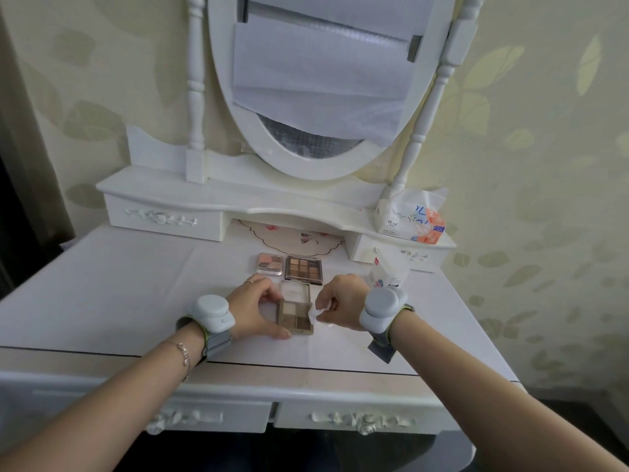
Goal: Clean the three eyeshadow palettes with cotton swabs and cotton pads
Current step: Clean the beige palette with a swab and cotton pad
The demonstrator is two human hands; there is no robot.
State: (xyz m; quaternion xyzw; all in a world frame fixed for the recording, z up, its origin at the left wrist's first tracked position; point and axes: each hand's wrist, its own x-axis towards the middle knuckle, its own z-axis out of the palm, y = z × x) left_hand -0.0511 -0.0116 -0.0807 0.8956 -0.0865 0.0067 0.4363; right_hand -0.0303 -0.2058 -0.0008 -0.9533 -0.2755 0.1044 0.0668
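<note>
A white dressing table (119, 284) fills the view, its oval mirror (306, 97) papered over. A tissue pack (413, 216) sits on the right shelf, a cotton pad bag (388, 270) just below it. Two closed palettes lie side by side at the back: the brown palette (304, 270) and the pink palette (270, 264). Nearer, the open palette (295, 316) lies flat, left hand (253, 313) gripping its left edge, right hand (340, 306) pinching a cotton pad (315, 313) against its right edge.
</note>
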